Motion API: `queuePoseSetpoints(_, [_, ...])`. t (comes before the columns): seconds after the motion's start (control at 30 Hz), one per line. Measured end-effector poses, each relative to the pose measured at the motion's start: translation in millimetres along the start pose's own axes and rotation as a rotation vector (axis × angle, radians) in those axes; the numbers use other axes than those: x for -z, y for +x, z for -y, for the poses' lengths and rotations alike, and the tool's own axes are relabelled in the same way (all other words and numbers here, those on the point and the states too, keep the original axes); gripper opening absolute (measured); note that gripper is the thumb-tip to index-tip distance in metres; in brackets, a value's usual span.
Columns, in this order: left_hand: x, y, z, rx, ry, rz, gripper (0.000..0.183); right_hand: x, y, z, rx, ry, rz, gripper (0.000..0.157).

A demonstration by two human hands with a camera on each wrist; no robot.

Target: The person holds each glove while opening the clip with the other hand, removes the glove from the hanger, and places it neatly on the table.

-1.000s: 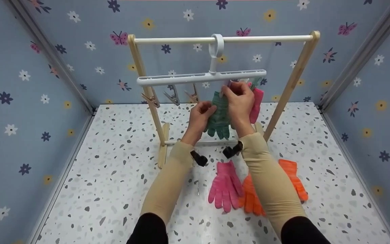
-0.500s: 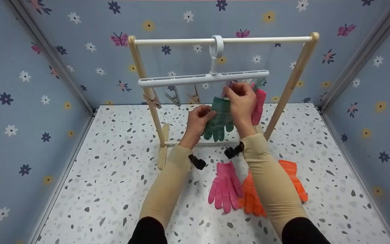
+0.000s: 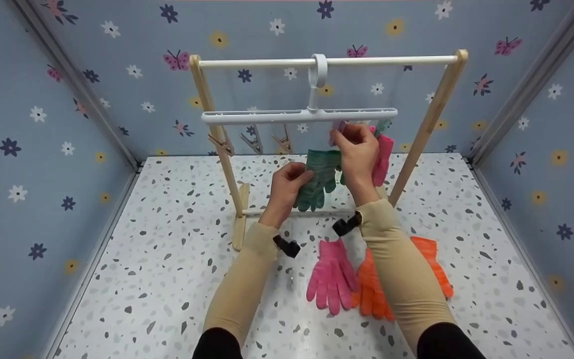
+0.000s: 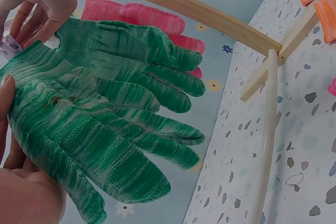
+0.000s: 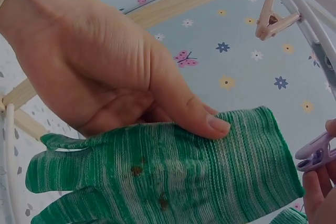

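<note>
My left hand (image 3: 284,189) pinches a streaky green knit glove (image 3: 321,169) by its side near the cuff, fingers hanging down. Small brown spots mark its fabric in the right wrist view. Up at the white hanger (image 3: 262,118), my right hand (image 3: 359,152) pinches a purple clothespin (image 5: 315,153), which sits just off the glove's cuff edge. A second green glove (image 4: 121,45) shows behind the first in the left wrist view, its cuff near the right fingers. Behind the right hand, a pink glove (image 3: 382,157) hangs from a green clothespin (image 3: 382,127).
Several clothespins, among them a beige clothespin (image 3: 283,142), dangle from the hanger's left half. The hanger hooks over a wooden rack (image 3: 391,61). On the speckled surface lie a pink glove (image 3: 332,279) and orange gloves (image 3: 371,291), partly under the right forearm.
My left hand has moved down and left with the green glove, so its cuff has come away from the purple clothespin. My right hand stays by the hanger, shifting slightly.
</note>
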State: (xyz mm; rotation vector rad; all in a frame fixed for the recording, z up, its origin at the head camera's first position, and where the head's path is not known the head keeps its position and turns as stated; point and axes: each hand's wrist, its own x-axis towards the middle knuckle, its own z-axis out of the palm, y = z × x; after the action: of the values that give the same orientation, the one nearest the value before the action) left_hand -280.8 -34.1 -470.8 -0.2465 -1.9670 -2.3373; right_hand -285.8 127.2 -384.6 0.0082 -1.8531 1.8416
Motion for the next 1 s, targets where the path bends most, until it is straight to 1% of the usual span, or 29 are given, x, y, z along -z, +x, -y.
queuePoseSetpoints(0.3, [8.0, -10.4, 0.6, -0.035, -0.062, -0.022, 0.011, 1.8, 2, -2, 0.001, 0.023, -0.02, 0.026])
queuePoseSetpoints(0.37, [10.2, -12.9, 1.0, -0.034, -0.071, -0.026, 0.01, 2.5, 2, -2, 0.0, 0.028, -0.019, 0.027])
queuePoseSetpoints(0.5, [15.8, -18.9, 0.7, -0.006, -0.074, -0.033, 0.012, 3.4, 2, -2, -0.01, 0.029, -0.02, 0.029])
queuePoseSetpoints(0.67, [24.2, -30.4, -3.5, 0.051, -0.096, -0.036, 0.014, 2.9, 1, 0, -0.021, 0.017, -0.015, 0.034])
queuePoseSetpoints(0.8, [29.6, -39.6, -6.8, 0.092, -0.129, -0.034, 0.014, 2.2, 1, 1, -0.027, 0.014, -0.014, 0.032])
queuePoseSetpoints(1.0, [36.1, -52.1, -10.2, 0.125, -0.166, -0.016, 0.013, 3.0, 2, 0, -0.037, 0.022, -0.018, 0.033])
